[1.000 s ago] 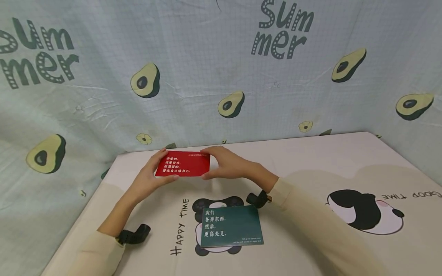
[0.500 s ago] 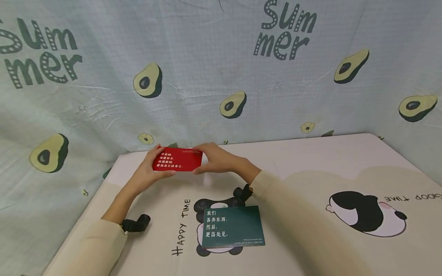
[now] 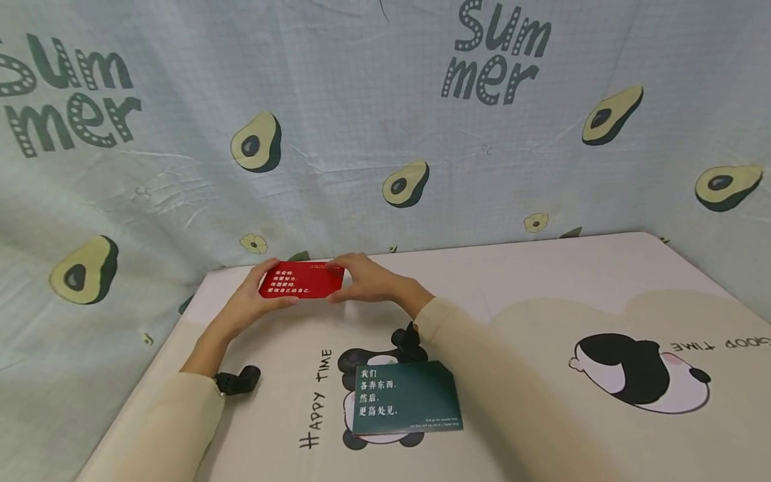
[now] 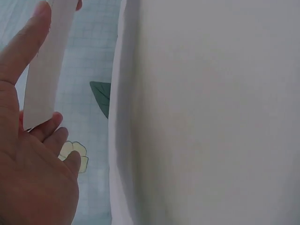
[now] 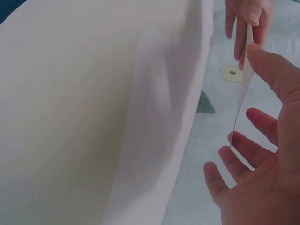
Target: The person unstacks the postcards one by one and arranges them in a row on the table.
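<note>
A red card with white writing is held up over the far left of the table, its printed face towards the head camera. My left hand grips its left end between thumb and fingers. At the right end, my right hand pinches it the same way. The card's plain pale back shows in the left wrist view. From the right wrist, the card appears nearly edge-on between both hands. Closer to me, a dark green card with white writing lies flat on the table.
The pale tabletop carries printed pandas and lettering; the green card partly covers one panda. A light curtain with avocado prints hangs just behind the far edge. Black wrist cameras jut from both wrists.
Both hands have carried the red card leftward, first slightly up in view, then slightly down. Their grip stays on its two ends. The green card stays where it lies.
</note>
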Demonstrator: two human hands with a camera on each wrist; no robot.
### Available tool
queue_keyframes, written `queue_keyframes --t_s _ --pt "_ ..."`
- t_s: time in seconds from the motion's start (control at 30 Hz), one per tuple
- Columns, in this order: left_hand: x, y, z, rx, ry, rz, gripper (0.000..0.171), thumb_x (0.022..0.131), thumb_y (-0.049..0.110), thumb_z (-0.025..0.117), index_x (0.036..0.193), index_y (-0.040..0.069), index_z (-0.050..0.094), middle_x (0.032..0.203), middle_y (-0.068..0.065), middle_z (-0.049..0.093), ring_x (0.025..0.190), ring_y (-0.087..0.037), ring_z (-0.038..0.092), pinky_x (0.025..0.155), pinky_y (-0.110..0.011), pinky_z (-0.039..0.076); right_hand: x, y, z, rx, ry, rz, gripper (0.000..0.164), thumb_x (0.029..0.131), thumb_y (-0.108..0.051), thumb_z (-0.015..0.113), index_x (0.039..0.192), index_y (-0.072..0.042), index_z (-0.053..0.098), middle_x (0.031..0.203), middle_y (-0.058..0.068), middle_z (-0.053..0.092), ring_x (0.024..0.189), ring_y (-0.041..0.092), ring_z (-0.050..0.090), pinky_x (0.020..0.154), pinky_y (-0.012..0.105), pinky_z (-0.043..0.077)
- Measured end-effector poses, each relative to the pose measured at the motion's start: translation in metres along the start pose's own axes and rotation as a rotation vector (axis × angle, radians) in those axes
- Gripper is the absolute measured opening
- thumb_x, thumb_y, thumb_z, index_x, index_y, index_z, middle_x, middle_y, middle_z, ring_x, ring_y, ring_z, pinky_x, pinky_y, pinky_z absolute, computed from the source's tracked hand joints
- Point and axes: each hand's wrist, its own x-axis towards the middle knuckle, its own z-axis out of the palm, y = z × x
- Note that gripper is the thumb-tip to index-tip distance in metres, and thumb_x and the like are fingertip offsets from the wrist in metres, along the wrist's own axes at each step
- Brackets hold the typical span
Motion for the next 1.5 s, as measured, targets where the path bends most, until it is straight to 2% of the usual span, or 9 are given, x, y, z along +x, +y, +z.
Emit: queue_keyframes --t_s 0.23,0.47,0.77,1.13,1.5 --pt "0.007 -0.009 -0.004 0.013 -0.020 -0.070 0.099 0.080 0.034 0.076 0.153 0.008 0.014 0.150 -0.025 0.021 0.128 -0.042 0.027 0.102 -0.060 0.027 0.011 0.001 0.010 -0.011 0.001 0.023 0.073 0.079 -0.031 0.077 0.142 -0.013 0.044 0.138 0.003 0.046 0.124 0.016 0.039 0.093 0.030 0.046" --pt "0.009 -0.017 -0.006 0.043 -0.028 -0.097 0.101 0.079 0.033 0.077 0.153 0.007 0.012 0.148 -0.027 0.021 0.128 -0.043 0.027 0.102 -0.061 0.029 0.018 0.000 0.017 -0.032 -0.019 0.033 0.072 0.081 -0.033 0.075 0.143 -0.014 0.044 0.139 0.002 0.046 0.126 0.017 0.038 0.096 0.033 0.045" --pt "0.008 -0.026 -0.006 0.081 -0.055 -0.133 0.103 0.079 0.036 0.077 0.152 0.003 0.012 0.148 -0.029 0.020 0.128 -0.044 0.025 0.103 -0.062 0.026 0.027 -0.004 0.025 -0.162 -0.030 0.045 0.069 0.081 -0.038 0.073 0.141 -0.016 0.047 0.139 0.000 0.047 0.123 0.018 0.038 0.098 0.041 0.039" --pt "0.008 -0.034 -0.004 0.108 -0.079 -0.130 0.106 0.077 0.035 0.079 0.150 -0.003 0.012 0.149 -0.031 0.019 0.128 -0.044 0.027 0.105 -0.061 0.022 0.032 0.000 0.036 -0.166 -0.073 0.073 0.067 0.081 -0.042 0.072 0.140 -0.019 0.050 0.134 -0.002 0.051 0.121 0.019 0.036 0.096 0.040 0.036" --pt "0.010 -0.032 -0.001 0.105 -0.106 -0.163 0.108 0.076 0.034 0.079 0.151 -0.001 0.010 0.149 -0.030 0.018 0.129 -0.043 0.026 0.104 -0.061 0.025 0.032 0.001 0.038 -0.256 -0.100 0.095 0.067 0.081 -0.047 0.070 0.141 -0.026 0.050 0.140 -0.002 0.046 0.127 0.022 0.032 0.100 0.045 0.031"
